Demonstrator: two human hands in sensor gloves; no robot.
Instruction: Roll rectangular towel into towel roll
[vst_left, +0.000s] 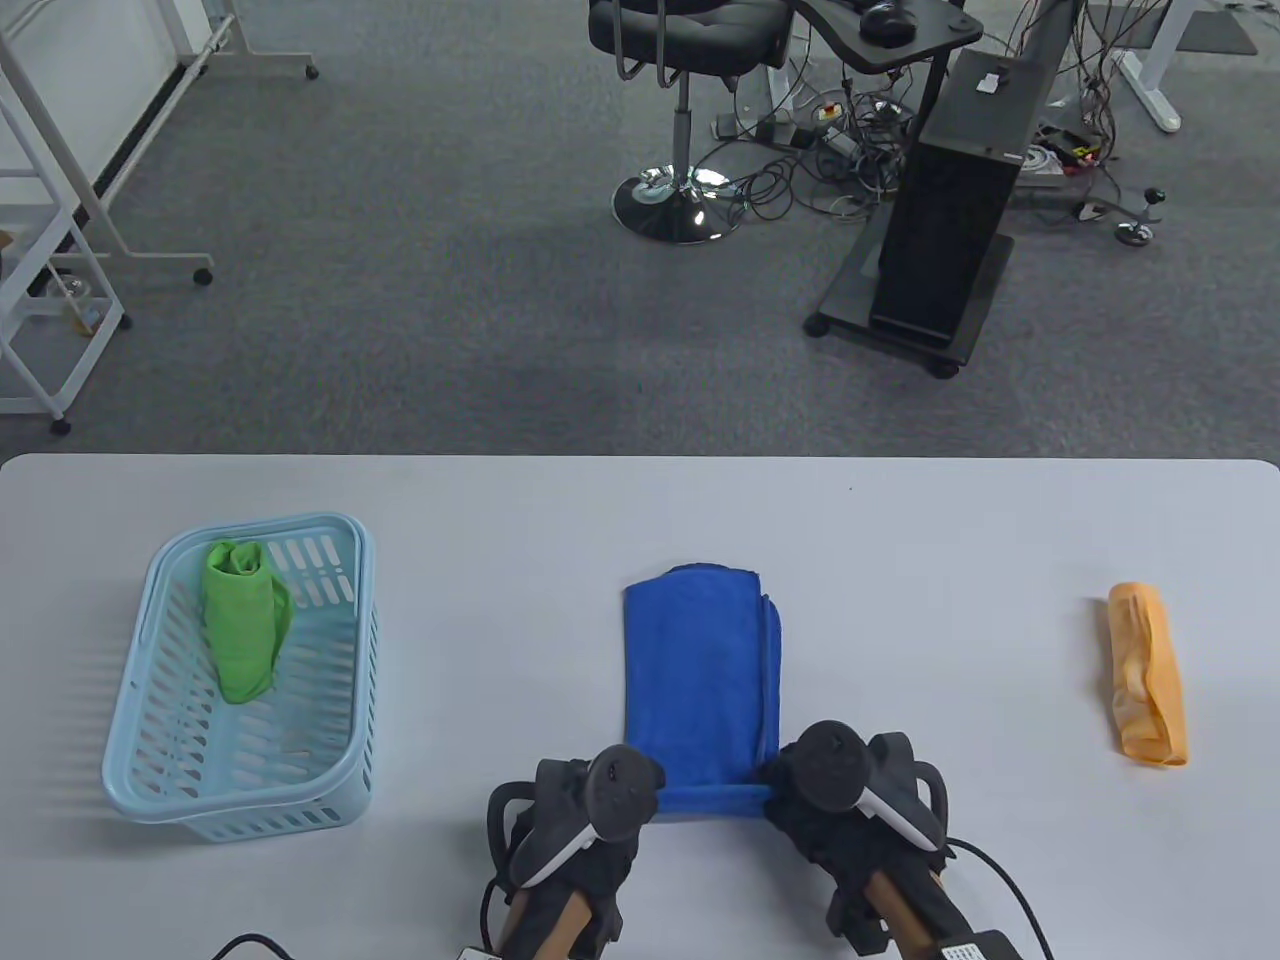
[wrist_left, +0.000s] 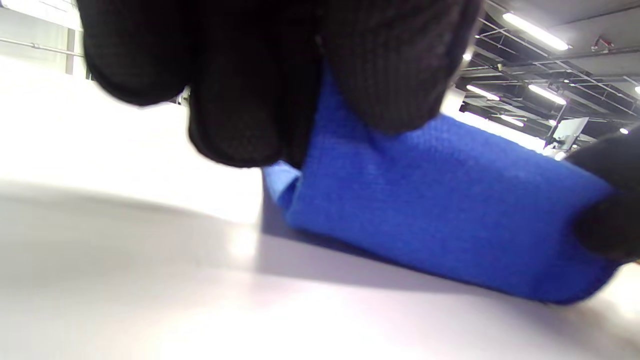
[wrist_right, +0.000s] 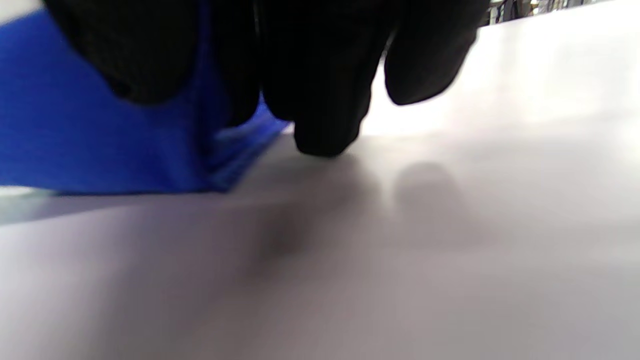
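Where the towel (vst_left: 702, 680) meets the near edge of the table (vst_left: 900, 560), both gloved hands grip it: the left hand (vst_left: 590, 810) pinches the near left corner and the right hand (vst_left: 850, 800) pinches the near right corner, each with fingers curled onto the cloth. Between them the near end is turned up into a low first fold, a narrow blue band running from hand to hand. Seen from the left wrist, dark fingertips (wrist_left: 240, 110) press down on the top of that raised fold, whose end shows a small loop of cloth just above the table. Seen from the right wrist, the fingers (wrist_right: 320, 90) curl over the blue edge while one fingertip touches the bare table beside it.

Beyond the hands the towel lies flat at the table's middle, a deep blue, fine-textured rectangle with its long side running away from the person; layered edges show along its right side and the far end is slightly rounded.

Farther left stands a pale blue basket (vst_left: 135, 700) with a green roll (vst_left: 242, 620) lying inside. Far right lies an orange roll (vst_left: 1147, 672), well apart.
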